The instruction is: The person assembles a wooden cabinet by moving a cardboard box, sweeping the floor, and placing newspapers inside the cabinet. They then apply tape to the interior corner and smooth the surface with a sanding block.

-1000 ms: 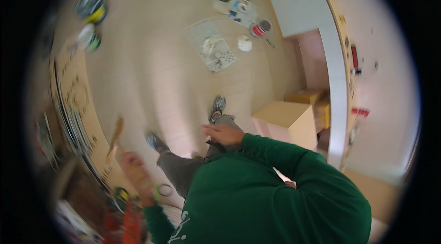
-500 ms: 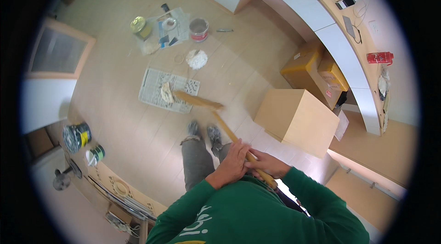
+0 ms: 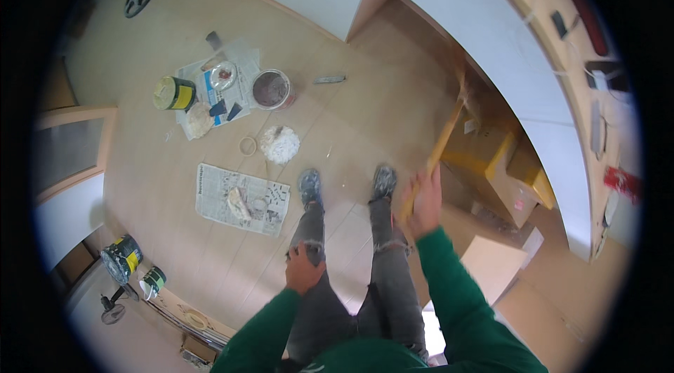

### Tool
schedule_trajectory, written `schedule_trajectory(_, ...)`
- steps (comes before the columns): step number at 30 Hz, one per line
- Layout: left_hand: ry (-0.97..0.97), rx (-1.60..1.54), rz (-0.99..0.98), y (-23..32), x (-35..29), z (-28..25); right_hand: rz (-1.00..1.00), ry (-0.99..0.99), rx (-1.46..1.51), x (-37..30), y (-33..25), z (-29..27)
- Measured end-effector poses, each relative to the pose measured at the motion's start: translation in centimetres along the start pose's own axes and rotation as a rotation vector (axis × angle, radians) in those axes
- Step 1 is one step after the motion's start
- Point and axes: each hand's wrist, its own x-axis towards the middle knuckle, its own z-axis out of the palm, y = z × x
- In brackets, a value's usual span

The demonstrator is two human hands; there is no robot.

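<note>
While the right hand point(image 3: 425, 204) wraps tightly around a long wooden stick point(image 3: 447, 132), the left hand point(image 3: 303, 271) is loosely open by the left leg point(image 3: 318, 317), with nothing seen in it. The stick points to the far right, near the cardboard boxes point(image 3: 484, 162), and its far end is blurry. Newspaper point(image 3: 216, 194) lies on the floor point(image 3: 337, 124) to the left.

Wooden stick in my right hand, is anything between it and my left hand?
Yes, in this view your right leg lies between your left hand, which is at your left leg, and the wooden stick in your right hand. No other object shows between them.
</note>
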Motion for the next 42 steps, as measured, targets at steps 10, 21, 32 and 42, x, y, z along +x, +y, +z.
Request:
schedule_trajectory(10, 0.118, 0.079, 0.005, 8.4, 4.9, 0.2, -0.023, -0.226, -0.341, 36.0, 0.2, 9.8)
schedule_trajectory(21, 0.13, 0.086, 0.017, 8.8, 5.4, 0.7, -0.073, -0.15, -0.327, 36.7, -4.5, 5.9)
schedule_trajectory(32, 0.038, 0.162, 0.121, 7.4, 7.1, 1.7, 0.529, -0.237, -0.589, 5.3, -0.7, -9.2)
schedule_trajectory(42, 0.309, 0.45, 0.51, 13.7, 47.3, -2.6, 0.058, 0.136, -0.694, 30.3, -9.4, -12.7)
